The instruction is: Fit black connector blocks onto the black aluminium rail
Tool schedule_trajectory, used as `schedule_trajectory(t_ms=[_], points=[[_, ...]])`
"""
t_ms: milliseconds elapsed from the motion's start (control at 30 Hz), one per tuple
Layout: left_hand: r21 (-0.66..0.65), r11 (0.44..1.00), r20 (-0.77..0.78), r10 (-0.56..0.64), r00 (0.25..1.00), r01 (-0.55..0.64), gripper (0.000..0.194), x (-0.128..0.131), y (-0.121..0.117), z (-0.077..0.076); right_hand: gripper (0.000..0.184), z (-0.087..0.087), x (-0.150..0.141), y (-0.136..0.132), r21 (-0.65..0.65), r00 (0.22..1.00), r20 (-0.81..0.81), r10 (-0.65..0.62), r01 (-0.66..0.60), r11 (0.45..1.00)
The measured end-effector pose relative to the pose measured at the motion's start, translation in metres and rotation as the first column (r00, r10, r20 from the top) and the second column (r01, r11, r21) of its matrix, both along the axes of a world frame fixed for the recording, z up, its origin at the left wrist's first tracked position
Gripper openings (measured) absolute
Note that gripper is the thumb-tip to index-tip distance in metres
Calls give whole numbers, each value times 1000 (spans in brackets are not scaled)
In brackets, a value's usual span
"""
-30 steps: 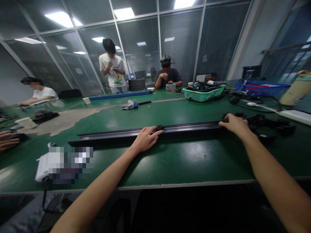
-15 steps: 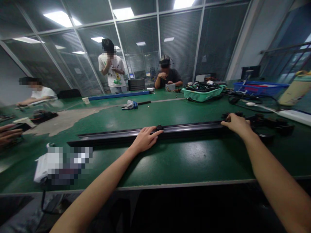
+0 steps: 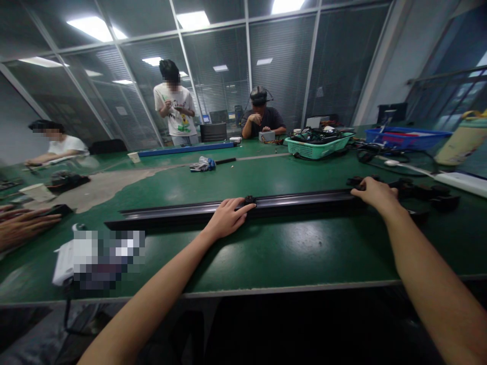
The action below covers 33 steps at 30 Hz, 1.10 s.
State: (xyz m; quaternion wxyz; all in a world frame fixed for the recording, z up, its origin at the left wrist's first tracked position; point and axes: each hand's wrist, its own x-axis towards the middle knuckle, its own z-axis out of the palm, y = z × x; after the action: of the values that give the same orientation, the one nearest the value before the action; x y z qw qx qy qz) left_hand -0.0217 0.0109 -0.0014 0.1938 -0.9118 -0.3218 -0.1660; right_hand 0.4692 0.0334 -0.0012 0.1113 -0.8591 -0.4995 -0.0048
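A long black metal rail [image 3: 297, 200] lies across the table in front of me, roughly left to right. My left hand [image 3: 225, 219] rests over its middle, fingers bent across the rail and thumb pressed along the near side. Between thumb and fingertips sits a small black part [image 3: 249, 199] on top of the rail. At the rail's right end my right hand [image 3: 379, 196] is closed, thumb and fingers together. What its fingertips hold is hidden by the hand and dark surroundings. Several black pieces [image 3: 429, 190] lie just beyond it to the right.
A second black strip [image 3: 125, 223] lies along the rail's near left. A white device [image 3: 63, 266] sits at the near left, close to another person's hands [image 3: 28, 225]. Farther back are a glove [image 3: 203, 164], a green basket [image 3: 317, 148] of cables, and a white power strip [image 3: 462, 182].
My right hand has shifted slightly to the right at the rail's end. My left hand stays in place. The other person's hands at the left edge have moved inward.
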Motion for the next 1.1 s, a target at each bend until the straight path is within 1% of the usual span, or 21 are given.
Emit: schedule_trajectory(t_ms=[233,500,667,867,1100], points=[[-3,1000,0,-9,1000,9,45,-1,1,-1,39,0,9,1,-5,999,-13,-50,50,999],[5,1000,6,-9,1000,9,45,-2,1,-2,39,-9,27,6,43,996,-24,-84,85,995],[-5,1000,11,-11,1000,11,46,-1,2,-2,39,-12,38,5,21,991,-27,-131,132,991],[-17,1000,23,-16,1000,16,45,0,2,-1,39,-13,44,4,22,990,-51,-128,129,991],[-16,1000,3,-8,1000,8,45,-1,0,-1,45,-21,60,2,134,976,-28,-216,217,967]])
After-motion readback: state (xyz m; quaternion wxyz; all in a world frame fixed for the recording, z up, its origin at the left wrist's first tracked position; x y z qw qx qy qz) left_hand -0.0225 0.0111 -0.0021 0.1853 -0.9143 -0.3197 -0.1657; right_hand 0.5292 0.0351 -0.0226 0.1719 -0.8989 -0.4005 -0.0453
